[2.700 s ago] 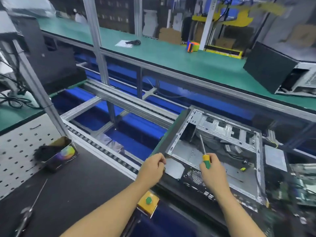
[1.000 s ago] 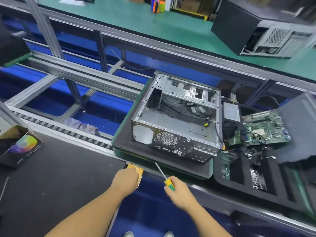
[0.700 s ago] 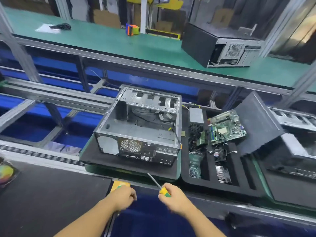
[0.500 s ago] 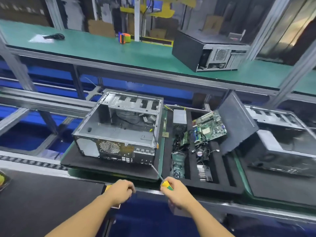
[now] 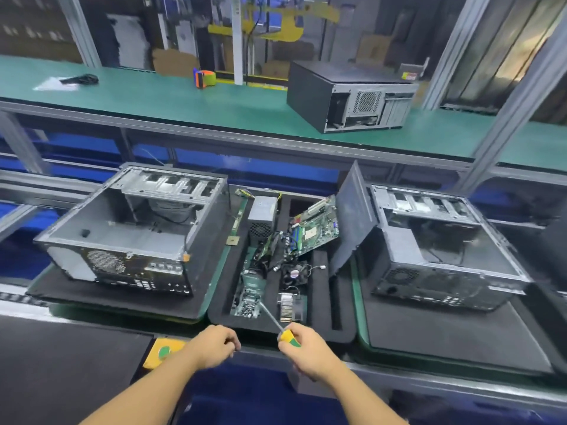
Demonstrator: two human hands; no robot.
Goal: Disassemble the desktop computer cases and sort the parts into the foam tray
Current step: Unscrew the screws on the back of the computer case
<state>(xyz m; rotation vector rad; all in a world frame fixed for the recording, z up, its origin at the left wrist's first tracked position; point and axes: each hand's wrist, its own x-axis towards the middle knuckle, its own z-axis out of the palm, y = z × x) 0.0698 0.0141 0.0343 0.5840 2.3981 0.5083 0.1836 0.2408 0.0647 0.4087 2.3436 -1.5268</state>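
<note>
**Inspector:** Nearest items first. Hands?

**Assistant:** Left hand (image 5: 214, 345) at 6 o'clock, over the bench edge, fingers curled inward into a loose fist. I cannot tell whether they pinch anything. Right hand (image 5: 306, 351) just beside it, fingers wrapped round the yellow-green handle of a screwdriver (image 5: 288, 336). The shaft points to 11 o'clock, with its tip over the near end of the foam tray (image 5: 346, 317).

**Inspector:** Anything beside the left hand?

**Assistant:** A yellow box with a green button (image 5: 164, 352), at 9 o'clock of that hand.

**Inspector:** Tray contents?

**Assistant:** The tray lies at 12 o'clock of the hands. A heatsink (image 5: 290, 305) sits nearest, then a fan (image 5: 294, 273), and beyond those a motherboard (image 5: 316, 228), tilted. A power supply (image 5: 262, 210) is at the far left. A dark side panel (image 5: 352, 219) leans up at the tray's right edge.

**Inspector:** The cases?

**Assistant:** An open left case (image 5: 129, 228) at 10 o'clock and an open right case (image 5: 445, 246) at 2 o'clock, each lying on a dark mat. A closed case (image 5: 349, 96) stands on the far green bench at 1 o'clock, with a tape roll (image 5: 204, 78) at 11 o'clock.
</note>
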